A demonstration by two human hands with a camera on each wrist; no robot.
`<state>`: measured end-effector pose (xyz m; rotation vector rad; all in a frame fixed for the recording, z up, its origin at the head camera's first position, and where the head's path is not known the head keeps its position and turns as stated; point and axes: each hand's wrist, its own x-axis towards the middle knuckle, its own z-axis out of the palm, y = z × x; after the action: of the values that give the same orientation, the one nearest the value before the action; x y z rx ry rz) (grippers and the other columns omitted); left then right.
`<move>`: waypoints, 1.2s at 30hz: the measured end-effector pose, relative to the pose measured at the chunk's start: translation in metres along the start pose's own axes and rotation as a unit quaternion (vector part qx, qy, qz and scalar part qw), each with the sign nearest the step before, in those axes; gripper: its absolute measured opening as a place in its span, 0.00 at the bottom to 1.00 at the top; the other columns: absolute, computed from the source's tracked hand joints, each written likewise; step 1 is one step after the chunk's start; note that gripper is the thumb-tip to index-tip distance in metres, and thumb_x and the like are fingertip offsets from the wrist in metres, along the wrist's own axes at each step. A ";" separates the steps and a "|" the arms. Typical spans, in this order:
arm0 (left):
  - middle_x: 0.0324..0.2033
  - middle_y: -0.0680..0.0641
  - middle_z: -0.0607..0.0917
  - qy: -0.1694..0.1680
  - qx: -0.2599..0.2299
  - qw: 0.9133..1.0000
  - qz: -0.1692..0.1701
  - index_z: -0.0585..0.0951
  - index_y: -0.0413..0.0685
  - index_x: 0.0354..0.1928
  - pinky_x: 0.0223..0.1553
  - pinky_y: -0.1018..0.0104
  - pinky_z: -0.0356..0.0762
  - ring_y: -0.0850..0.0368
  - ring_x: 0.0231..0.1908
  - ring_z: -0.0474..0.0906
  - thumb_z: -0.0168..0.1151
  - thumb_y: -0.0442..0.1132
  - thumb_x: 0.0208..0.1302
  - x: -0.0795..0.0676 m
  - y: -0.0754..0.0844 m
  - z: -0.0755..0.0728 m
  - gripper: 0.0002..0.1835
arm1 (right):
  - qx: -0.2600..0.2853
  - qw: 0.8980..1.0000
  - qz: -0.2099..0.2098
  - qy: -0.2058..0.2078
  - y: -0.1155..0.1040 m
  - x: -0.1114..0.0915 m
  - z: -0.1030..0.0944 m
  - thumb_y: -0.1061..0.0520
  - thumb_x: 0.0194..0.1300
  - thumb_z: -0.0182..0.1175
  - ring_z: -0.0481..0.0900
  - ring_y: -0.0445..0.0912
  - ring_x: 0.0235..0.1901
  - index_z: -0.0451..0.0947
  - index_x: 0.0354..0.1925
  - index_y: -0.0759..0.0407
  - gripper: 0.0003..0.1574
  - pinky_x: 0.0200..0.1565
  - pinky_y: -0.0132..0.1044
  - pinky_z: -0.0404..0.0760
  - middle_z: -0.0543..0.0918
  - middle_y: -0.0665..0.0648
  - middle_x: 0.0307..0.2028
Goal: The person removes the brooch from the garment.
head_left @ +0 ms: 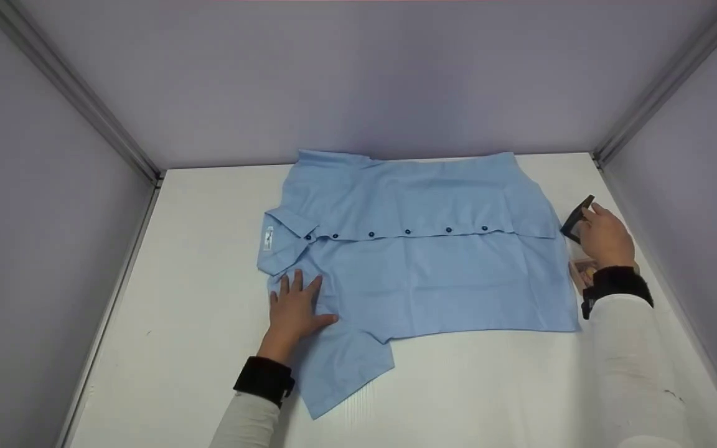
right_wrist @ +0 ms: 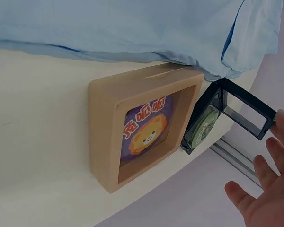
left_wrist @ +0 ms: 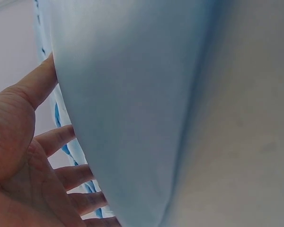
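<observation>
A light blue short-sleeved button-up shirt (head_left: pixel 458 280) lies spread out, its collar to the left and a row of dark buttons along the middle. My left hand (head_left: pixel 295 311) rests on it with fingers spread, just below the collar (head_left: pixel 287 239). At the hem side, my right hand (head_left: pixel 607 236) pinches the raised flap of a small black hinged frame (right_wrist: pixel 248 98) with its fingertips. A round green piece (right_wrist: pixel 206 126) sits inside that frame. Beside it stands a tan box frame (right_wrist: pixel 102 142) holding a purple badge (right_wrist: pixel 144 137) with a cartoon lion; my right wrist partly covers it from above.
The white table (head_left: pixel 196 280) is bounded by grey panels (head_left: pixel 358 74) at the back and both sides, joined by metal corner rails (head_left: pixel 663 81). The shirt's far edge reaches the back panel. Both frames stand close to the hem, near the right panel.
</observation>
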<state>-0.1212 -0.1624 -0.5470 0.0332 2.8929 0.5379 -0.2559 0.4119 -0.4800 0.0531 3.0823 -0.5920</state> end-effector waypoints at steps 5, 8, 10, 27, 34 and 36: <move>0.71 0.30 0.58 -0.004 -0.002 1.000 -0.001 0.69 0.49 0.71 0.62 0.28 0.52 0.27 0.70 0.47 0.74 0.63 0.47 0.001 0.002 -0.001 0.50 | -0.006 1.000 0.017 -0.002 0.005 -0.003 0.000 0.58 0.76 0.43 0.60 0.73 0.63 0.60 0.66 0.78 0.30 0.62 0.64 0.60 0.60 0.76 0.67; 0.71 0.30 0.57 -0.004 -0.002 1.000 -0.002 0.69 0.49 0.71 0.62 0.28 0.52 0.27 0.70 0.47 0.75 0.63 0.47 0.001 0.002 -0.001 0.50 | 0.002 1.000 0.028 0.001 0.007 -0.006 0.001 0.56 0.76 0.44 0.60 0.74 0.63 0.60 0.67 0.77 0.31 0.61 0.64 0.60 0.60 0.75 0.68; 0.71 0.30 0.57 -0.004 -0.002 1.000 -0.002 0.69 0.49 0.71 0.62 0.28 0.52 0.27 0.70 0.47 0.74 0.62 0.47 0.001 0.002 -0.001 0.50 | 0.009 0.999 0.034 0.003 0.008 -0.008 0.002 0.55 0.77 0.45 0.61 0.74 0.63 0.59 0.67 0.77 0.31 0.61 0.65 0.61 0.60 0.75 0.68; 0.71 0.30 0.58 0.001 0.001 1.000 0.000 0.70 0.49 0.70 0.61 0.28 0.52 0.27 0.70 0.48 0.74 0.63 0.46 0.004 -0.003 0.003 0.50 | 0.034 0.999 -0.009 0.030 0.010 -0.013 0.008 0.62 0.75 0.44 0.56 0.72 0.66 0.56 0.69 0.77 0.30 0.64 0.63 0.57 0.57 0.76 0.69; 0.71 0.30 0.57 -0.003 -0.004 1.000 -0.001 0.69 0.49 0.71 0.62 0.28 0.51 0.27 0.70 0.46 0.75 0.63 0.47 0.004 -0.002 0.003 0.50 | 0.016 1.000 0.021 0.003 0.017 -0.017 0.010 0.59 0.76 0.42 0.56 0.74 0.65 0.56 0.67 0.81 0.31 0.64 0.64 0.57 0.56 0.77 0.69; 0.71 0.30 0.57 -0.005 -0.004 1.000 -0.004 0.69 0.50 0.71 0.62 0.28 0.51 0.27 0.70 0.46 0.75 0.63 0.47 0.005 -0.002 0.002 0.50 | 0.018 0.999 0.031 -0.006 0.020 -0.019 0.011 0.58 0.76 0.41 0.55 0.74 0.65 0.55 0.67 0.81 0.32 0.64 0.64 0.56 0.55 0.78 0.69</move>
<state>-0.1253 -0.1635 -0.5503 0.0217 2.8802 0.5459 -0.2365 0.4261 -0.4981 0.1426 3.0462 -0.6418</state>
